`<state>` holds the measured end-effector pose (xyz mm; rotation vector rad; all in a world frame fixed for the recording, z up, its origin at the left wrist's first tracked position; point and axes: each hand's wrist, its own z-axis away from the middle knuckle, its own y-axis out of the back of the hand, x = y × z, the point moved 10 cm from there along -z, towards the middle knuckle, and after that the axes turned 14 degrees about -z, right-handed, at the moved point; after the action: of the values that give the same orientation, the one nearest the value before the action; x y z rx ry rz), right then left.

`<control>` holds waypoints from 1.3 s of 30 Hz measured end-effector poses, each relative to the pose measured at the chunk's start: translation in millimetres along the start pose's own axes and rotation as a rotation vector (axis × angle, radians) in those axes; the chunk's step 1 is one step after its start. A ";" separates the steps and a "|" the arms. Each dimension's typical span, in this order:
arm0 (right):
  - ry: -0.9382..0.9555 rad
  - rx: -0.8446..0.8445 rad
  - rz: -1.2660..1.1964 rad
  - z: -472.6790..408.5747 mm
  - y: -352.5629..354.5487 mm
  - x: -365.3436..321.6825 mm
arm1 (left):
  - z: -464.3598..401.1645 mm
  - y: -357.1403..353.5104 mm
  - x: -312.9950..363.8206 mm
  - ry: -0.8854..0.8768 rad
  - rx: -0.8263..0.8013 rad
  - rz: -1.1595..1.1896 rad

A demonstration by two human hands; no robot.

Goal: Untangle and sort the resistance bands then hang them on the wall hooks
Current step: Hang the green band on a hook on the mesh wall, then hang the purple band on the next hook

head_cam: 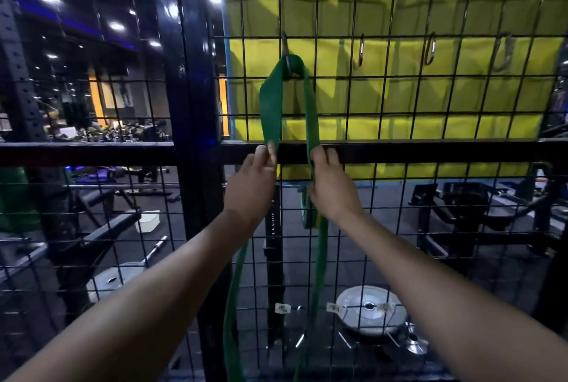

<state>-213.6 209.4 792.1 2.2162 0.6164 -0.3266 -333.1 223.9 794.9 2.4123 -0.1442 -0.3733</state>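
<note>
Green band (272,105) over hook (285,49); each hand grips a strand.

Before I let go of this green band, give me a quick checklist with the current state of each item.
1. Green band looped over the leftmost hook: ok.
2. Loop seated fully inside the hook: cannot tell, the band covers the hook's bottom.
3. Left hand pinches the left strand: ok.
4. Right hand grips the right strand: ok.
5. Strands free of twists: cannot tell, the lower lengths run behind the arms.
6. Three more hooks to the right free for other bands: ok.
</note>
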 end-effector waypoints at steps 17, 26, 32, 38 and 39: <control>-0.245 -0.214 0.129 115.4 -0.5 105.3 | 104.6 -22.4 115.4 -0.301 0.113 0.117; -0.589 -0.257 0.207 295.9 41.9 253.6 | 209.8 -69.3 310.1 -0.496 -0.365 0.396; -0.907 -0.322 0.187 463.7 59.8 348.6 | 328.8 -100.3 428.8 -0.603 -0.700 0.515; -1.180 -0.337 0.140 599.2 54.8 408.7 | 437.1 -134.1 497.2 -0.742 -0.882 0.501; -1.210 -0.356 0.145 618.1 49.6 417.5 | 451.8 -142.2 505.6 -0.753 -0.904 0.510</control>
<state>146.9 -152.8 246.5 1.3430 -0.1536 -1.2250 12.0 -48.1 259.2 1.2027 -0.7290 -0.8601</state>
